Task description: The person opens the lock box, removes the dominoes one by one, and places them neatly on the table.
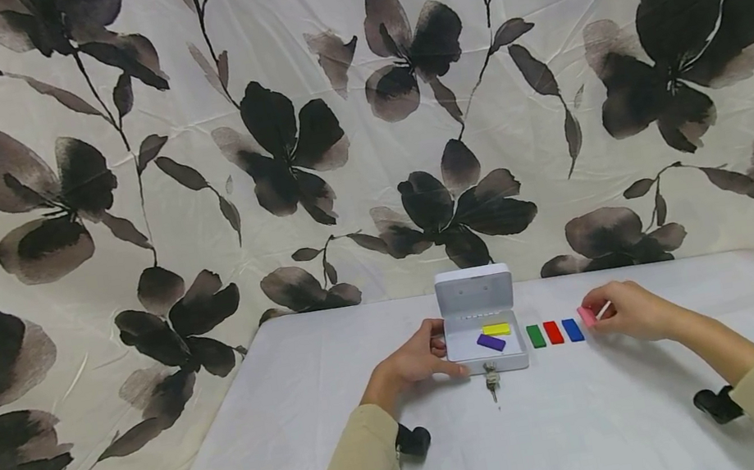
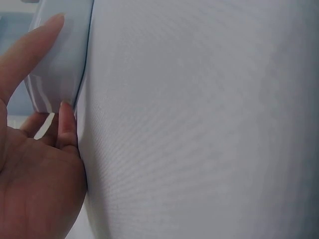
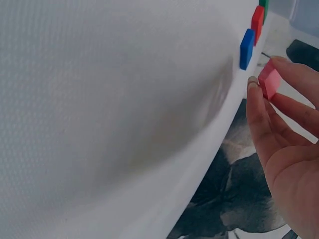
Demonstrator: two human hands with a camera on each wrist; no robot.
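Observation:
An open white metal cash box (image 1: pixel 469 369) stands on the table with its lid raised. Inside lie a yellow block (image 1: pixel 496 329) and a purple block (image 1: pixel 491 342), the purple one slanted. My left hand (image 1: pixel 413 362) grips the box's left front corner, thumb along the front wall and fingers at the side. Between thumb and fingertips, my right hand (image 1: pixel 633 311) pinches a pink block (image 3: pixel 269 79). Just left of it, a blue block (image 1: pixel 573 330), a red block (image 1: pixel 553 333) and a green block (image 1: pixel 535 336) line up beside the box.
Keys (image 1: pixel 493 383) hang from the lock at the front of the box. White cloth covers the table (image 1: pixel 531 442). Behind its far edge hangs a floral-patterned fabric (image 1: pixel 353 181). Each wrist wears a small black camera.

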